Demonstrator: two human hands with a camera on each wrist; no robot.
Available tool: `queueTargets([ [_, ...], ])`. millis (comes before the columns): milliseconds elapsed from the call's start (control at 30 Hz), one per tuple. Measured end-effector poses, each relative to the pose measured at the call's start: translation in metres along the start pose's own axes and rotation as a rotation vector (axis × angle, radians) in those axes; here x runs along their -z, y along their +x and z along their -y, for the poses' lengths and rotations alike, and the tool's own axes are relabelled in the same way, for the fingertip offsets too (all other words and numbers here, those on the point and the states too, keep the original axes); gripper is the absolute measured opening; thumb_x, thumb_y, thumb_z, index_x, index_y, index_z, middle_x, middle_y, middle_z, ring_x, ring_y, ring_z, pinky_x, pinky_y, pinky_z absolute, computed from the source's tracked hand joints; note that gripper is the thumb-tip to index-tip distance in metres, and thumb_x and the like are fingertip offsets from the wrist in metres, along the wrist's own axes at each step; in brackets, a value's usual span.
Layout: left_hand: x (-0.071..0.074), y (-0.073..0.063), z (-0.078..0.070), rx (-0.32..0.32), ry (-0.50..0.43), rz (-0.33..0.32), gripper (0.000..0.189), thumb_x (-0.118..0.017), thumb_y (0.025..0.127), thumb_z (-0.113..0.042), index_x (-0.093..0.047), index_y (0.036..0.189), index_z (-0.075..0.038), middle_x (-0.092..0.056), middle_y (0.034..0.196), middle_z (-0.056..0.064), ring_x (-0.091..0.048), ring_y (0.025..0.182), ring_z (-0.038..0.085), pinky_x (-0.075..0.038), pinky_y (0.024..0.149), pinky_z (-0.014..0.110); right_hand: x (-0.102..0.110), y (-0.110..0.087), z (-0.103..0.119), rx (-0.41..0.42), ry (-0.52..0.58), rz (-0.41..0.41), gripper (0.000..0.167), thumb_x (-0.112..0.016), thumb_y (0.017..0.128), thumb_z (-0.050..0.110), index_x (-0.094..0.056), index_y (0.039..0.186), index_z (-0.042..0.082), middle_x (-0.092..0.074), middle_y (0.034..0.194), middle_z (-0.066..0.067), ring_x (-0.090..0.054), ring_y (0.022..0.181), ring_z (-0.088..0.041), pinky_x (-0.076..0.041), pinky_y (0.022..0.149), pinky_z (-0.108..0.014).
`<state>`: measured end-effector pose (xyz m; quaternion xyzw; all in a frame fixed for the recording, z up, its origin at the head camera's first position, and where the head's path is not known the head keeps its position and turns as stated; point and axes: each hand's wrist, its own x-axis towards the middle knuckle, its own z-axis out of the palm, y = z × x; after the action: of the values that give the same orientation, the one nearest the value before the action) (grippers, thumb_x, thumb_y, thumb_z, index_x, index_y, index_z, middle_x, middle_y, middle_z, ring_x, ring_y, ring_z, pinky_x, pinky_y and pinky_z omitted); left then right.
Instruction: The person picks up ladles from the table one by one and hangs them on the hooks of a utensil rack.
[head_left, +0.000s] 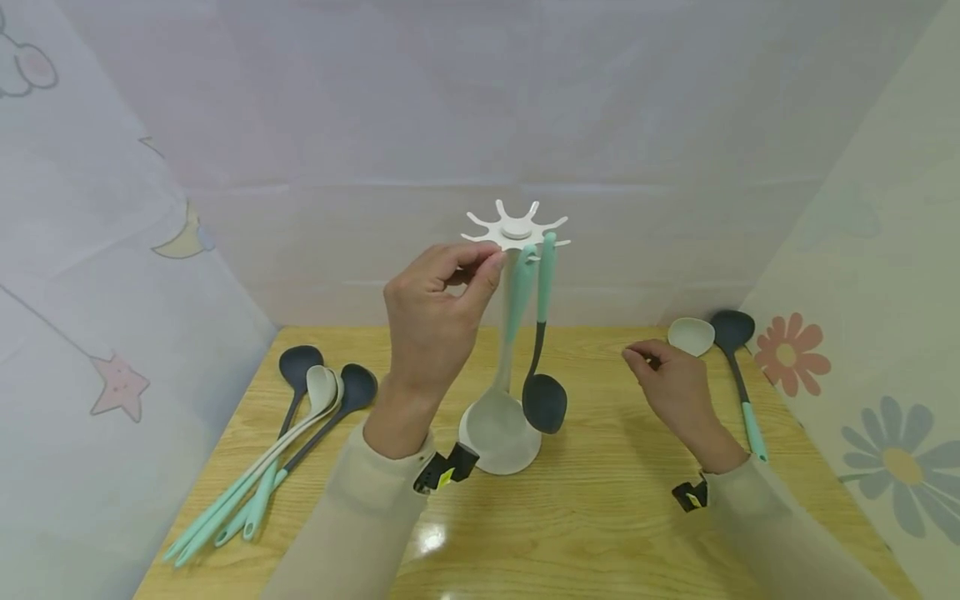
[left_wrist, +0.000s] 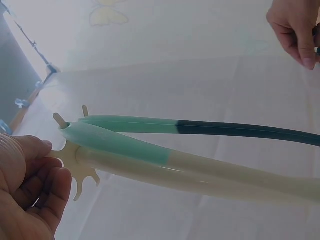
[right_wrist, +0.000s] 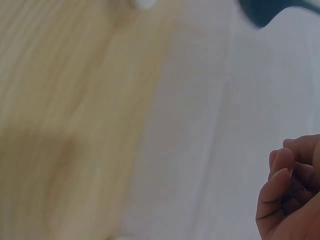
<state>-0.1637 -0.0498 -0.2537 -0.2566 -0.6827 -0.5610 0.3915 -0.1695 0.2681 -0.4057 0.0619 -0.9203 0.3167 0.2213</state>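
Observation:
A white utensil rack point(head_left: 516, 227) with a ring of hook prongs stands mid-table on a round base. My left hand point(head_left: 438, 304) pinches one of its prongs between thumb and fingertips, seen close up in the left wrist view. Two utensils with mint handles hang from neighbouring prongs: a cream ladle point(head_left: 498, 425) in front of the post and a black ladle point(head_left: 545, 404) just right of it. Off to the right, above the table, my right hand point(head_left: 671, 383) holds nothing, its fingers loosely curled; the right wrist view shows those curled fingers point(right_wrist: 274, 197).
Several black and cream utensils point(head_left: 258, 467) with mint handles lie overlapping at the table's left. At the back right lie a cream utensil head point(head_left: 691, 336) and a black ladle point(head_left: 738, 367). Pale patterned cloth surrounds the wooden table point(head_left: 600, 517) at the back and sides.

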Motion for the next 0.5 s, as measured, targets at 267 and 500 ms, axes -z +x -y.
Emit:
queueTargets([
  [267, 0.0, 0.001, 0.0, -0.02, 0.003, 0.005, 0.007, -0.081, 0.093, -0.006, -0.082, 0.096, 0.0, -0.078, 0.088, 0.011, -0.071, 0.078, 0.018, -0.06, 0.075, 0.023, 0.015, -0.012, -0.084, -0.099, -0.236, 0.143, 0.031, -0.06, 0.108, 0.022, -0.074, 0.114, -0.005, -0.076, 0.095, -0.02, -0.06, 0.06, -0.015, -0.047, 0.054, -0.033],
  [500, 0.001, 0.0, 0.001, -0.011, 0.003, 0.009, 0.011, -0.081, 0.094, -0.01, -0.082, 0.096, 0.0, -0.078, 0.088, 0.011, -0.072, 0.078, 0.018, -0.06, 0.075, 0.024, 0.032, -0.016, -0.13, -0.343, -0.323, 0.399, 0.041, -0.053, 0.107, 0.027, -0.068, 0.118, -0.01, -0.072, 0.095, -0.023, -0.064, 0.068, -0.028, -0.048, 0.053, -0.039],
])
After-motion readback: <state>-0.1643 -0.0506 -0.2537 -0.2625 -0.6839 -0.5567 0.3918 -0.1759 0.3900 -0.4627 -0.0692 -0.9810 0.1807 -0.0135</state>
